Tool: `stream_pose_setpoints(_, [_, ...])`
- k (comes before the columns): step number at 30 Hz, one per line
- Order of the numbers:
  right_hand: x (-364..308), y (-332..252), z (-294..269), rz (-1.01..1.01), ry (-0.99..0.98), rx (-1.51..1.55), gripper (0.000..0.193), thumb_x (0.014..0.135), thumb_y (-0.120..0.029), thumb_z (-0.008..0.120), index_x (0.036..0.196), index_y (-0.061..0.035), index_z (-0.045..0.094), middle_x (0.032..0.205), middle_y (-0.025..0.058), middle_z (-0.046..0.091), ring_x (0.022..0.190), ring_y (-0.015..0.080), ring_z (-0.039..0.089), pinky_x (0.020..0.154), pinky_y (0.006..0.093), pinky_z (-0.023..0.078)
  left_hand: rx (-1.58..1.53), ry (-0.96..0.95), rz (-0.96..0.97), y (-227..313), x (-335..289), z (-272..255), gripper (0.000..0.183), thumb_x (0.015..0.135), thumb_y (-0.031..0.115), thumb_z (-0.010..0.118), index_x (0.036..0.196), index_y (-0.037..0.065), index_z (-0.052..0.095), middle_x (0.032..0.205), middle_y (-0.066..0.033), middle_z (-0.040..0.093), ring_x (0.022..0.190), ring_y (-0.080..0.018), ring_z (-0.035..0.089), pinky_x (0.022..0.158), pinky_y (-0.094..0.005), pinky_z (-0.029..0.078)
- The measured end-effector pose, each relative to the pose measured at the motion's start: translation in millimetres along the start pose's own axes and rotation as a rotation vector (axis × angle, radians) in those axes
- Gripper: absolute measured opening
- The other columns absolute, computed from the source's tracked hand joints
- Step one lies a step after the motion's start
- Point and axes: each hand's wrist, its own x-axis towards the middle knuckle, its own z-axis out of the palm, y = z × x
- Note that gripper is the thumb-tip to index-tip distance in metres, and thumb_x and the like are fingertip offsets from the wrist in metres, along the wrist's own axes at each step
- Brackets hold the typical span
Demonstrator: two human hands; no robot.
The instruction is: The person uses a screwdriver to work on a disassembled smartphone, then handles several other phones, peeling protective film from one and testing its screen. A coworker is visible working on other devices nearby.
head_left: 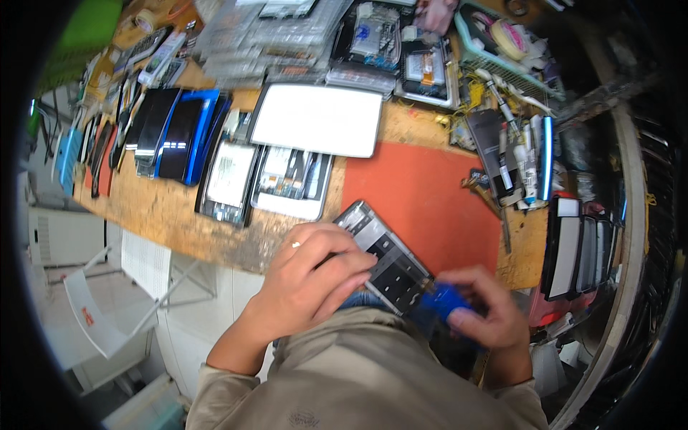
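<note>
At the table's front edge, a thin dark device housing [393,266] with black panels and a pale metal end lies tilted, close to my body. My left hand [308,278] is closed on its left side, the fingers curled over its edge. In my right hand [493,312] is a small bright blue object [444,301], gripped between thumb and fingers. It meets the lower right corner of the housing; blur hides its exact kind. An orange-red mat [430,193] lies just beyond, partly under the housing.
A white panel [319,118] rests across two opened tablets [228,175]. To the left lie blue and black panels [183,136]. Bagged parts [261,43] are piled at the back. Pens and tools [527,161], a mesh basket [502,61] and upright panels [566,247] line the right.
</note>
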Motion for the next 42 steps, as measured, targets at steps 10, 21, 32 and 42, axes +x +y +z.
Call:
stream_pose_setpoints(10, [-15, 10, -32, -0.256, -0.649, -0.287, 0.05, 0.104, -0.024, 0.063, 0.15, -0.0059, 0.051, 0.126, 0.0228, 0.07, 0.105, 0.0374, 0.073, 0.089, 0.0421, 0.06, -0.238, -0.748, 0.422, 20, 8, -23, 0.016, 0.086, 0.025, 0.072, 0.086, 0.012, 0.063, 0.084, 0.0003, 0.058, 0.085, -0.0192, 0.058, 0.07, -0.0339, 0.044])
stream_pose_setpoints(21, [-19, -1, -42, -0.345, -0.783, -0.224, 0.053, 0.105, -0.024, 0.062, 0.15, -0.0009, 0.05, 0.131, 0.0239, 0.069, 0.112, 0.0376, 0.072, 0.099, 0.0419, 0.057, -0.553, -0.922, 0.371, 27, 0, -48, 0.028, 0.105, 0.035, 0.065, 0.105, 0.007, 0.067, 0.105, -0.015, 0.068, 0.106, -0.0245, 0.065, 0.096, -0.0432, 0.053])
stream_pose_setpoints(32, [-19, -11, -65, -0.152, 0.18, 0.075, 0.057, 0.095, -0.023, 0.075, 0.143, -0.0012, 0.051, 0.12, 0.0136, 0.073, 0.101, 0.0219, 0.074, 0.086, 0.0349, 0.056, -0.095, -0.178, 0.211, 5, 21, -43, 0.024, 0.083, 0.015, 0.078, 0.067, 0.01, 0.06, 0.066, -0.0038, 0.054, 0.061, -0.024, 0.054, 0.057, -0.0368, 0.044])
stream_pose_setpoints(42, [-23, -3, -51, -0.416, -0.213, -0.365, 0.053, 0.096, -0.018, 0.074, 0.143, -0.0011, 0.057, 0.121, 0.0189, 0.073, 0.097, 0.0338, 0.076, 0.083, 0.0377, 0.06, 0.179, -0.211, 0.362, 25, 72, -15, 0.018, 0.078, 0.025, 0.081, 0.078, 0.016, 0.066, 0.076, 0.0032, 0.055, 0.077, -0.0186, 0.058, 0.062, -0.0323, 0.049])
